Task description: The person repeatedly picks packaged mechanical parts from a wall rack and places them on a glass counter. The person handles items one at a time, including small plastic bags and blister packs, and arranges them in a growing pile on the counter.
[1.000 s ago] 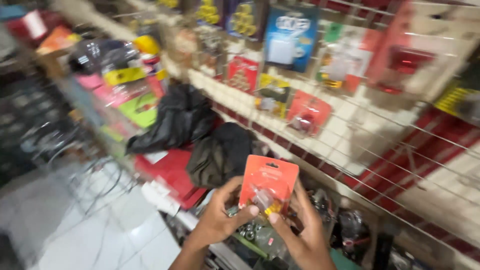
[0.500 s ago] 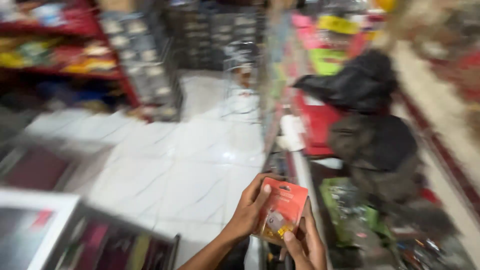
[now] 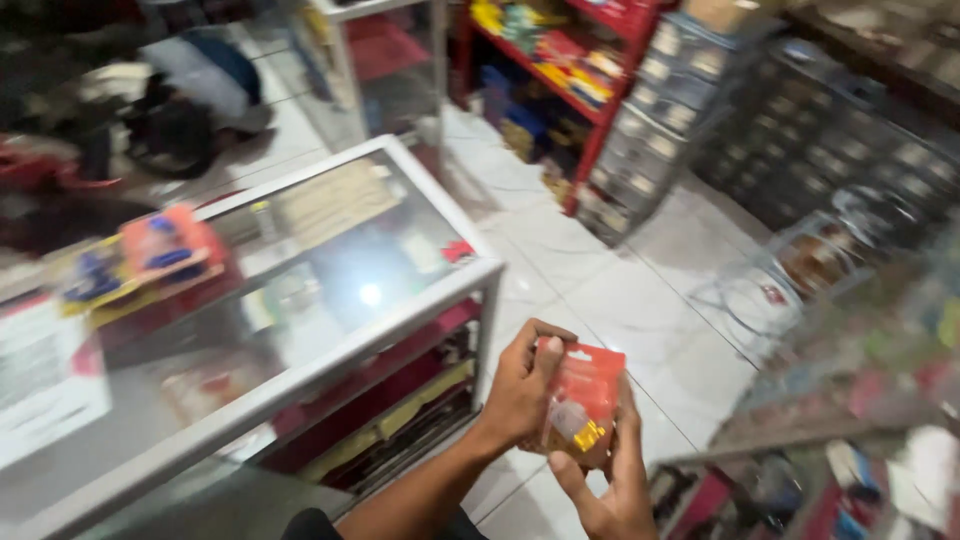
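Both my hands hold a small orange blister pack with a yellow and clear part inside, low in the middle of the view. My left hand grips its left edge with the thumb across the top. My right hand supports it from below and behind, fingers up along its right side. The pack hangs over the white tiled floor, just right of a glass display counter.
The glass counter with a metal frame holds goods on top and on inner shelves. A red shelf unit and grey drawer cabinets stand at the far side of the aisle. Blurred packaged goods fill the right. Dark bags lie at the top left.
My view has swung from the pegboard wall and shelves round to the glass counter and aisle. The orange pack stays in both hands.
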